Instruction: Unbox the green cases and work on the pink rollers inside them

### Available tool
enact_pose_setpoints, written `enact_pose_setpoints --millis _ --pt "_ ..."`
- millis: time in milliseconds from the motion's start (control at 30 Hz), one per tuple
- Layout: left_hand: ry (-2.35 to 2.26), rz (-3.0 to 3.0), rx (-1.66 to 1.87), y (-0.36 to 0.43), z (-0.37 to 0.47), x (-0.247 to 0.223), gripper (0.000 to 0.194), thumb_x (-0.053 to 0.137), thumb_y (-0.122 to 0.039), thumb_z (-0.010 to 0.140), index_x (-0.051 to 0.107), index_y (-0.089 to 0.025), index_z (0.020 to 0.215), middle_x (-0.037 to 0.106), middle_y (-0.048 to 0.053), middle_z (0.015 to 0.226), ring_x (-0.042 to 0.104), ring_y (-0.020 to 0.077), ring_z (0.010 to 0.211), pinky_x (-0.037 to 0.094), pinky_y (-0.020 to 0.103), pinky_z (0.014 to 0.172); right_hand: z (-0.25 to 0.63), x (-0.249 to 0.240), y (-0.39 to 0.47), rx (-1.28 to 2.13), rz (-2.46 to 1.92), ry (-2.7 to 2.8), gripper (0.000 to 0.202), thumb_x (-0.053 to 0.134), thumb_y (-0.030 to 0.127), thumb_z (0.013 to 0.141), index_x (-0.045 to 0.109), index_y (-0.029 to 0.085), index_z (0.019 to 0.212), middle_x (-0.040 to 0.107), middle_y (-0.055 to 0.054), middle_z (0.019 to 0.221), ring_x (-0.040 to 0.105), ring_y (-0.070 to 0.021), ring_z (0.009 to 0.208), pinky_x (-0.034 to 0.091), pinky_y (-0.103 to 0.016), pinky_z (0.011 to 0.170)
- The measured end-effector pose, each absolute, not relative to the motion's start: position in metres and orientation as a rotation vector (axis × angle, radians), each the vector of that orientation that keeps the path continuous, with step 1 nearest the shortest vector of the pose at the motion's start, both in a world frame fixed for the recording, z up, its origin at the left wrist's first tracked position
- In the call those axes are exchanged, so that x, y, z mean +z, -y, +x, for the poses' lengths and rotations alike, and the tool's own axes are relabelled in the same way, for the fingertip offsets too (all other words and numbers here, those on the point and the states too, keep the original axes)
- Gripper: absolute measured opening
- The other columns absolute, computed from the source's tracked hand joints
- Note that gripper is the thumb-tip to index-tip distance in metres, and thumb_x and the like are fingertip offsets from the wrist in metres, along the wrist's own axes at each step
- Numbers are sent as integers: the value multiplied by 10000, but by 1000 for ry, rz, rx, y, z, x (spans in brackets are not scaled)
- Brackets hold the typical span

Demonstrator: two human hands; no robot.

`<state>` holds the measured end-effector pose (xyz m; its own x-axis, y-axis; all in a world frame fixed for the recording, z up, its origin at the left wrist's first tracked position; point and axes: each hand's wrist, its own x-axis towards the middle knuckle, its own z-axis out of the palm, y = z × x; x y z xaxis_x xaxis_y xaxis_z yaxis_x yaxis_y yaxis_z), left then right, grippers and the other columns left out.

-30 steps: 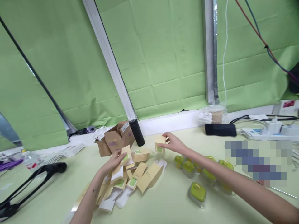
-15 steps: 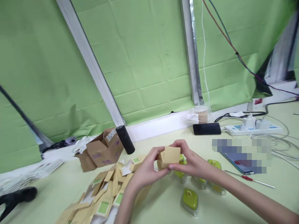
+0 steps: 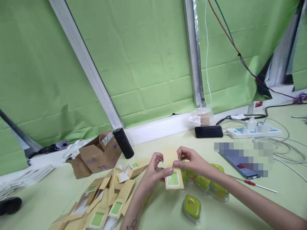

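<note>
Between both hands is a small tan cardboard box (image 3: pixel 173 182) with a green, white-framed panel on the side facing me and its top flaps raised. My left hand (image 3: pixel 155 167) pinches the box's left side, thumb on the front. My right hand (image 3: pixel 189 158) grips the upper right flap area between thumb and fingers. Just beyond and right of the hands sit several green-lidded clear containers (image 3: pixel 203 182), partly hidden by my right forearm. One green-lidded container (image 3: pixel 192 206) stands apart, nearer to me. Left of my left forearm lies a pile of flattened tan boxes (image 3: pixel 122 195).
An open brown carton (image 3: pixel 100 156) and a black cylinder (image 3: pixel 123 143) stand at the back left. Along the right are a black phone (image 3: pixel 208 131), a power strip (image 3: pixel 254 131) with cables, a second phone (image 3: pixel 240 164) and a red-banded screwdriver (image 3: pixel 250 182). White stacked sheets (image 3: pixel 31 179) lie far left.
The box in my hands has turned so its green panel faces me, and its flaps now stand up. My fingers have shifted to its upper edges. The view has moved slightly.
</note>
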<state>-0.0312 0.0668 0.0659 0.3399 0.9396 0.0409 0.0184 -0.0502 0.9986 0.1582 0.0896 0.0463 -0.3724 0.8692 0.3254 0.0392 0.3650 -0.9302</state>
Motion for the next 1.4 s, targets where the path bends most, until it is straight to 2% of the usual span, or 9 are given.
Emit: enact_pose_setpoints --millis 100,167,233,300,467,800,967,1133,1400 --pt "-956 1213 1019 -70 -27 56 408 702 -361 695 527 -213 1031 607 48 960 636 170 757 470 210 533 155 40 -90 1241 -852 1609 419 629 537 747 518 210 986 617 -39 942 614 -204 875 501 -325 721" --pt "-972 1157 1063 -71 -23 51 442 695 -402 697 537 -197 1054 618 67 972 646 196 780 495 238 553 152 35 -88 1228 -956 1493 561 653 531 730 469 241 1173 552 -82 1178 566 -230 1064 498 -342 816" --pt "-1001 1152 1173 -73 -19 48 441 701 -412 691 526 -206 1040 605 58 980 650 203 795 522 264 578 148 31 -86 1279 -1052 1373 707 705 518 684 415 251 1270 488 -114 1281 540 -249 1129 492 -360 863" --pt "-1044 1178 1363 -75 -15 46 410 709 -396 690 510 -212 998 577 39 977 650 195 807 540 281 614 144 28 -83 1408 -1053 1300 739 750 494 644 449 220 1261 559 -126 1196 598 -257 1048 505 -369 850" --pt "-1119 1361 1728 -73 -10 47 389 729 -329 681 508 -206 976 559 46 1008 634 171 843 537 266 691 136 26 -76 1513 -854 1190 534 770 413 658 592 204 1116 669 -48 919 653 -213 886 499 -324 829" --pt "-941 1097 1669 -65 -3 50 406 704 -319 712 471 -224 1031 599 36 1009 650 180 843 554 260 642 136 28 -71 1476 -736 1179 400 765 408 683 515 249 953 648 -18 908 653 -206 856 474 -395 884" --pt "-951 1099 1674 -65 -3 47 396 698 -328 724 476 -233 1038 594 34 1021 650 179 850 551 265 663 137 24 -74 1460 -689 1215 334 740 405 710 541 241 923 660 -39 951 637 -225 929 502 -389 859" --pt "-968 1014 1641 -65 -6 50 452 662 -374 757 426 -263 1126 584 43 1028 644 208 901 550 271 635 138 24 -75 1397 -728 1195 292 705 405 732 586 227 930 671 -38 890 658 -220 862 534 -386 816" --pt "-955 1240 1777 -64 1 44 363 670 -297 768 462 -250 1061 547 34 1090 636 159 878 535 275 741 135 27 -73 1386 -756 1180 312 718 383 697 541 239 909 645 -21 895 639 -222 872 552 -366 743"
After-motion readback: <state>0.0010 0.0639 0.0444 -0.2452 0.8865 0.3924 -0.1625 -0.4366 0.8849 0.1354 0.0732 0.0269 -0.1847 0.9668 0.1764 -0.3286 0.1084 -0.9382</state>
